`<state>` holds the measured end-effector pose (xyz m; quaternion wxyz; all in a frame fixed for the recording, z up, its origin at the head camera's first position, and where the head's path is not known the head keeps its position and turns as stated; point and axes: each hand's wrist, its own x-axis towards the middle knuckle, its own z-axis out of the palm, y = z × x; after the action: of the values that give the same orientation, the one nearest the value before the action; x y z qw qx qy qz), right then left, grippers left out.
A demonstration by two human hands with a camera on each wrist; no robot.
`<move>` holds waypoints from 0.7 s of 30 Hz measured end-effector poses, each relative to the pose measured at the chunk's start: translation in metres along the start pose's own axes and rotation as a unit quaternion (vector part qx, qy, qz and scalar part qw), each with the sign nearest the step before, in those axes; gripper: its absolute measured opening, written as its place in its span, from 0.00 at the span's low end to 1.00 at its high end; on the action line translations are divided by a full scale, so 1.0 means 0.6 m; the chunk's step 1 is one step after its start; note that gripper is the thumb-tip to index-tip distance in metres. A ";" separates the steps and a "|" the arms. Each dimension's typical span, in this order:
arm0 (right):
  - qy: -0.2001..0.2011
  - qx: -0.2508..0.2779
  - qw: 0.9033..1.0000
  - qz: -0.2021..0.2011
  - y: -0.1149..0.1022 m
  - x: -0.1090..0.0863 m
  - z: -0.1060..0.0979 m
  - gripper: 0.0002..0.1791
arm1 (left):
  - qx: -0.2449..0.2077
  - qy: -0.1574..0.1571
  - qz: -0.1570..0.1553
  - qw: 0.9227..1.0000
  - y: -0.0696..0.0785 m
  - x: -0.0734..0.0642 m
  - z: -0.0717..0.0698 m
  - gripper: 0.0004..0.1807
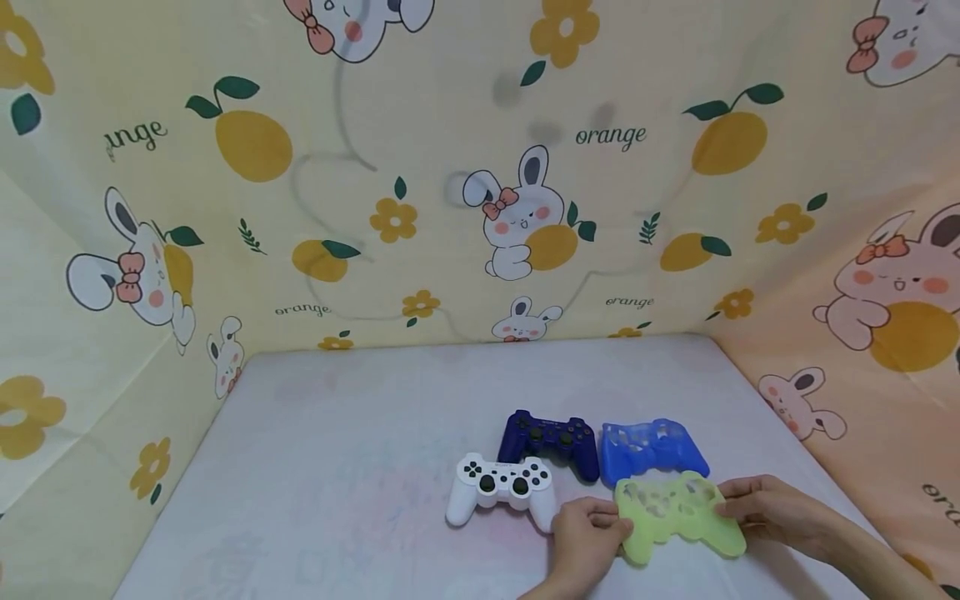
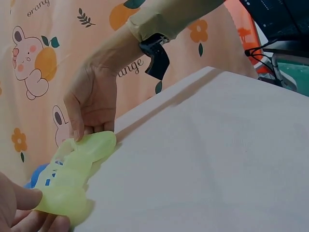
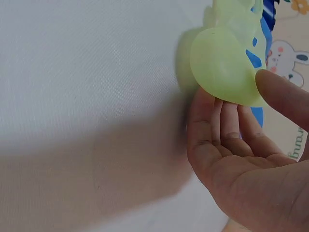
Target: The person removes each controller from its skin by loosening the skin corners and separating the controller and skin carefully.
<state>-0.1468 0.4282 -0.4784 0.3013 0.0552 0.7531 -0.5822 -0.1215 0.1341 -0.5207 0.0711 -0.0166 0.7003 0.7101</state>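
Note:
A yellow-green silicone game controller cover (image 1: 693, 525), with cut-out holes for the buttons, is stretched between both hands close over the white tabletop. At its left end, my left hand (image 1: 585, 546) pinches the grip between thumb and fingers. My right hand (image 1: 783, 512) holds the opposite end, thumb on top and fingers beneath, as the right wrist view shows. Right behind it lies a blue silicone controller cover (image 1: 652, 450), partly overlapped in the head view. A white game controller (image 1: 504, 482) sits just left of my left hand, and a dark blue controller (image 1: 552, 435) lies behind the white one.
The white-covered table (image 1: 337, 467) is bordered at the back and sides by a printed curtain (image 1: 435, 125) with rabbits and oranges. A black strap (image 2: 157, 55) circles the right wrist. Dark equipment with cables (image 2: 280, 24) stands beyond the table edge.

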 end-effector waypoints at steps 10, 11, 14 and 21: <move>0.017 0.010 1.000 0.013 0.004 0.002 -0.006 0.16 | 0.079 0.027 0.024 0.996 0.002 -0.004 0.011 0.10; 0.019 0.010 1.000 0.013 0.004 0.003 -0.007 0.16 | 0.079 0.025 0.023 0.996 0.002 -0.004 0.010 0.11; 0.025 0.004 1.000 0.013 0.005 0.004 -0.009 0.17 | 0.079 0.019 0.027 0.996 0.002 -0.004 0.008 0.13; 0.040 -0.002 0.999 0.021 0.008 0.002 -0.017 0.18 | 0.077 0.013 0.023 0.997 0.001 -0.002 0.007 0.12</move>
<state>-0.1496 0.4387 -0.4816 0.2832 0.0943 0.7644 -0.5715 -0.1201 0.1381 -0.5197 0.0466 -0.0040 0.7538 0.6554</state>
